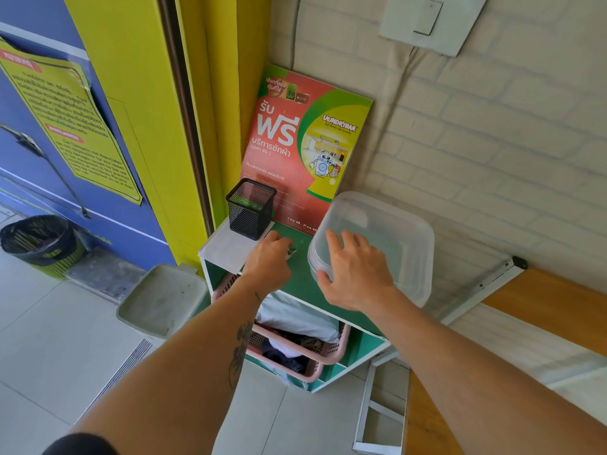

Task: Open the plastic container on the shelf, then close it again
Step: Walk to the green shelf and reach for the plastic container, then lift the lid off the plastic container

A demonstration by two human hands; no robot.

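A clear plastic container point(391, 231) with its lid on stands on the right side of the green shelf top point(300, 284). My right hand point(356, 272) lies spread over the near left part of the lid, fingers apart, thumb against the container's side. My left hand point(269, 257) rests on the shelf top just left of the container, fingers curled around a small dark object that is mostly hidden.
A black mesh pen cup point(251, 208) stands at the shelf's back left, a red and green poster point(302, 142) leaning behind it. A pink laundry basket point(302, 353) sits under the shelf. A grey bin lid point(161, 297) and wooden bench point(545, 300) flank it.
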